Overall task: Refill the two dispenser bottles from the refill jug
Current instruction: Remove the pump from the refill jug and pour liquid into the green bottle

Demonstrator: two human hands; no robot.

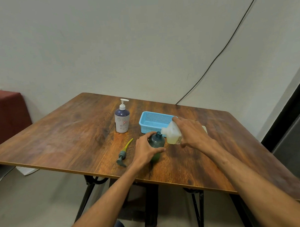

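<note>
A dark teal dispenser bottle [157,142] stands open-necked on the wooden table [63,135], and my left hand [146,151] grips its body. My right hand [192,133] holds the white refill jug [173,133] tilted, its spout right at the teal bottle's neck. The teal bottle's pump head with a yellow-green tube [124,153] lies on the table to the left. A second dispenser bottle [122,121], white and purple with its white pump on, stands upright further back left.
A light blue perforated basket [150,121] sits behind the jug. A pale flat object [204,128] peeks out behind my right hand. A dark red seat [5,112] is at left, and a black cable [229,43] runs down the wall.
</note>
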